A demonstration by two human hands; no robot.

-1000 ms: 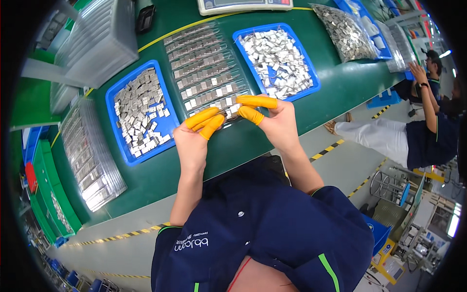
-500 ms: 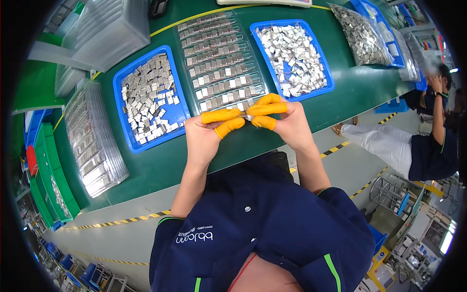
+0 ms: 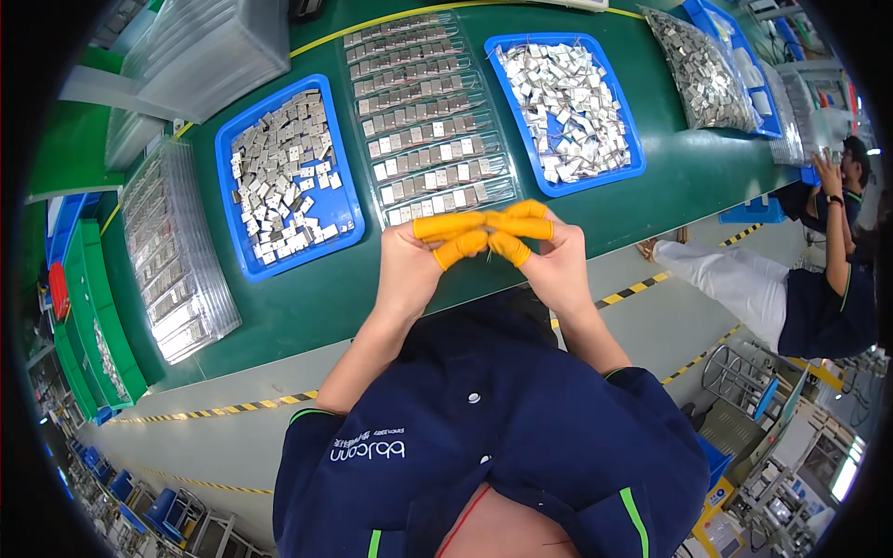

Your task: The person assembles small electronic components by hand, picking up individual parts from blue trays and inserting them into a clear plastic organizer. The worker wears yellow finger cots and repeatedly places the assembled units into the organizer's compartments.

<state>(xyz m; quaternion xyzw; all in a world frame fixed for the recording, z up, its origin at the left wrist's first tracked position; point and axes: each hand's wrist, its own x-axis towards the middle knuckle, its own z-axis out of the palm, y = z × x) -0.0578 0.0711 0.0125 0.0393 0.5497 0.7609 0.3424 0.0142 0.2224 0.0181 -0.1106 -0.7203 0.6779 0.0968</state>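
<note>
Yellow finger covers sit on the thumb and fingers of both my hands. My left hand (image 3: pixel 419 251) and my right hand (image 3: pixel 549 246) meet fingertip to fingertip over the table's front edge, both closed in a pinch. What they hold is a small silvery-white part, almost wholly hidden by the covers. Just beyond the fingers lies a clear plastic tray (image 3: pixel 510 160) with rows of small metal-and-white parts and thin wires. To its left, a blue tray (image 3: pixel 226 177) holds loose silver pieces. On its right, another blue tray (image 3: pixel 635 153) is heaped with white-silver pieces with wires.
Stacked clear trays (image 3: pixel 191 251) and green bins (image 3: pixel 93 279) stand at the left, with taller clear plastic trays (image 3: pixel 205 70) behind. A bag of metal pieces (image 3: pixel 702 79) lies at the far right of the green table (image 3: pixel 400 270). Beyond it, a co-worker (image 3: pixel 819 288) is at the right.
My hands have shifted slightly right and the fingertips have closed together, covering the small part that showed between them. The trays appear slightly higher in view.
</note>
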